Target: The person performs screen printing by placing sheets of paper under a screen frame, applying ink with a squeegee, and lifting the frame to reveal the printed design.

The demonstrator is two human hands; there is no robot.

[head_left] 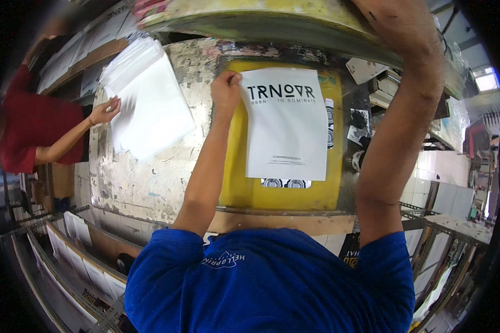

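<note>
A flat white plastic bag (286,133) with black lettering lies on a yellow board (236,180) on the worktable. My left hand (226,89) pinches the bag's upper left corner between thumb and fingers. Up at the top right, my right hand (391,19) is by the raised screen frame (294,26), which spans the far side of the table. Its fingers run out of the picture, so their grip is hidden. Black and white printed patches (286,183) peek out from under the bag's lower and right edges.
To the left, a stack of white bags (155,105) lies on the paint-stained table (166,188). A co-worker's hand (105,111) reaches over it from a red sleeve (25,161). Slotted racks (83,261) stand at the lower left, with more shelving (444,261) at the right.
</note>
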